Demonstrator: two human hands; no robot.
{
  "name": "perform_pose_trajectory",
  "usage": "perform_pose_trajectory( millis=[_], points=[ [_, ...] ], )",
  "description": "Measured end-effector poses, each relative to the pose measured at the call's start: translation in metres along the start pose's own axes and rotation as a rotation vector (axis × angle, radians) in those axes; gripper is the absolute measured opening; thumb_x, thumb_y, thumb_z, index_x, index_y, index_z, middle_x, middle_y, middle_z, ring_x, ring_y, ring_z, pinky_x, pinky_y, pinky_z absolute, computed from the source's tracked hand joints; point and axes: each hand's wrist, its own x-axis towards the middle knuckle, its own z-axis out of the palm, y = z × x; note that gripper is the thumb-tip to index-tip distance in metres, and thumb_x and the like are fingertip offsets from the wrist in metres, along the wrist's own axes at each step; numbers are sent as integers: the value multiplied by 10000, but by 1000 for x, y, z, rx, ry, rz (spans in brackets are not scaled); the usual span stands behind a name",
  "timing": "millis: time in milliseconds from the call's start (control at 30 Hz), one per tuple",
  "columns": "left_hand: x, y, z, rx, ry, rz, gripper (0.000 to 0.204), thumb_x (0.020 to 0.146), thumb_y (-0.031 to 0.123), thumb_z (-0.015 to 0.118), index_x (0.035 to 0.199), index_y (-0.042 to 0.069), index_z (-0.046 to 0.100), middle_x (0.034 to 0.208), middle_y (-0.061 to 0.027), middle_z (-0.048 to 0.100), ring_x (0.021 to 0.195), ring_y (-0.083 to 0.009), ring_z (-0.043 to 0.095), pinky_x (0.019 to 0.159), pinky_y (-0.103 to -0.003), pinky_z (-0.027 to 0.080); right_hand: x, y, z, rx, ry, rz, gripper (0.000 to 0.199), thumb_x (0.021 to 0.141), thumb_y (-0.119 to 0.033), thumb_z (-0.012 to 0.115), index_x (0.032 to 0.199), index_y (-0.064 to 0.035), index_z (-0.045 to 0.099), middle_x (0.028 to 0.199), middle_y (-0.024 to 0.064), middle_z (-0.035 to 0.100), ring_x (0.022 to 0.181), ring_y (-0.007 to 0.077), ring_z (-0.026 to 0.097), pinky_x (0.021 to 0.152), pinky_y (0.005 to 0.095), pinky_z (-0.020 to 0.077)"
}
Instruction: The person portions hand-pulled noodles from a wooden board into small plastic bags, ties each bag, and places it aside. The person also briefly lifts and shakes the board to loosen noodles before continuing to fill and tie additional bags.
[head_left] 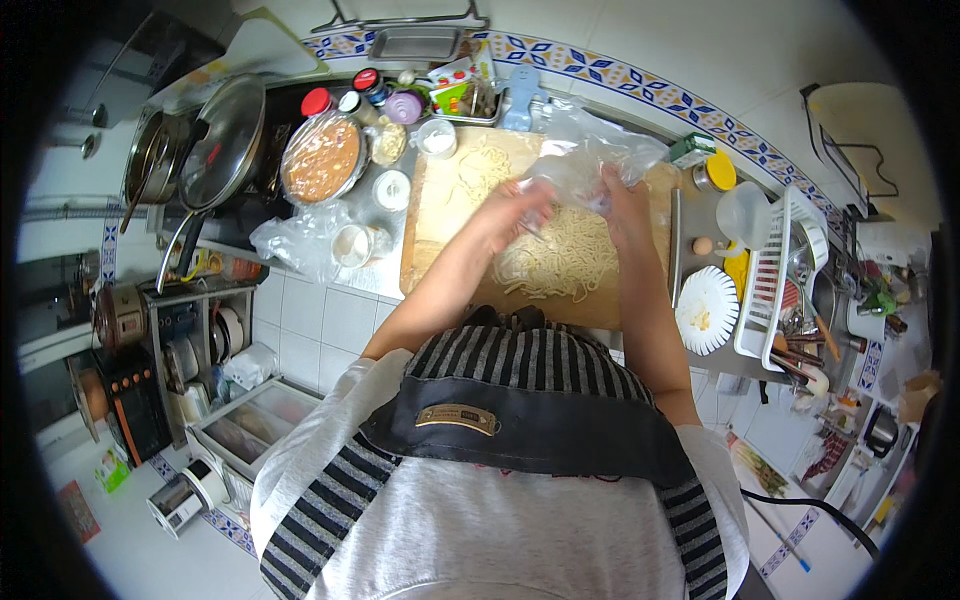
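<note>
Centrally, both hands (570,205) on a clear plastic bag (590,155) above noodles (560,262).

Kitchen surface (385,270), tiled below. On it: wooden board (440,225) bearing fresh noodles (560,262); bowl of orange sauce (322,160), small white cups (391,189), crumpled plastic bag (295,240) to the left; scalloped white plate (706,310), egg (703,245), white dish rack (775,275) to the right.

1. I see a foil-covered bowl of orange sauce (322,158) left of the board.
2. I see a glass pan lid (222,140) on the stove.
3. I see a white fluted plate (706,309) and white dish rack (775,280) at right.
4. I see an egg (703,245) near the plate.
</note>
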Motion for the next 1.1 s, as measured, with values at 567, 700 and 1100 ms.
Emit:
perform_pose_trajectory(
  millis=[567,700,1100],
  points=[
    [-35,-11,-3,-631,284,330,114,911,142,615,836,57,604,741,-2,611,623,-72,530,606,-213,449,-29,45,25,422,11,133,206,917,-118,574,1100,-40,525,983,99,618,960,215,583,843,369,478],
    [-38,-11,8,-633,302,245,200,915,145,612,737,74,558,676,5,583,603,-55,518,569,-206,428,-31,53,17,427,-31,33,162,907,-102,591,1055,-49,552,939,82,616,904,195,593,823,345,487],
    [-42,2,4,-244,245,229,217,909,200,619,753,54,582,607,-5,571,452,-59,464,417,-209,357,-22,50,-14,343,18,9,114,911,-127,593,985,-42,574,886,68,622,824,186,613,797,329,505]
  ],
)
